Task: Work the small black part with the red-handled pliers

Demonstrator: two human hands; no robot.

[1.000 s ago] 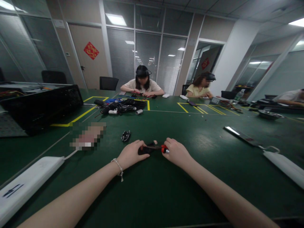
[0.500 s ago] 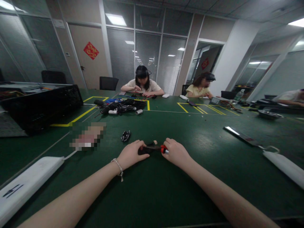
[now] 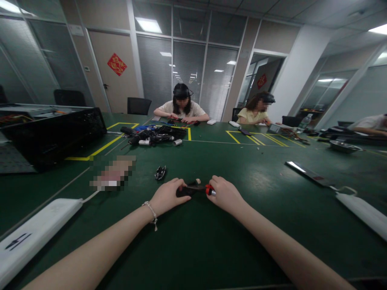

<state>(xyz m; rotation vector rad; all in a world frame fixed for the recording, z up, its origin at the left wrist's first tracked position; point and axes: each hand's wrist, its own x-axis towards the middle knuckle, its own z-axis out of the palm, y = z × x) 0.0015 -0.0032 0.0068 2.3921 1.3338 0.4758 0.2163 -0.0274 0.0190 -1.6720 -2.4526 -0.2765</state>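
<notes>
My left hand (image 3: 167, 196), with a bracelet at the wrist, is closed on a small dark flat piece (image 3: 183, 191) just above the green tabletop (image 3: 193, 241). Facing it, my right hand (image 3: 225, 192) grips a tool with a red and silver handle (image 3: 209, 190). A narrow greyish part runs between the two hands, its tip against or over the dark piece; its exact shape is blurred. Just beyond the hands lies a tiny beige piece (image 3: 198, 181). A small black and silver part (image 3: 160, 172) rests on the table beyond my left hand.
A heap of black cables and parts (image 3: 154, 135) lies ahead. To the left are a black computer case (image 3: 60, 137) and a white power bank (image 3: 39, 225); another white block (image 3: 363, 211) and a phone-like slab (image 3: 308, 173) lie right. Two people (image 3: 181, 106) sit opposite.
Both hands keep nearly the same place and grip. The narrow part between them sits at a slightly different angle. The person opposite has shifted a hand.
</notes>
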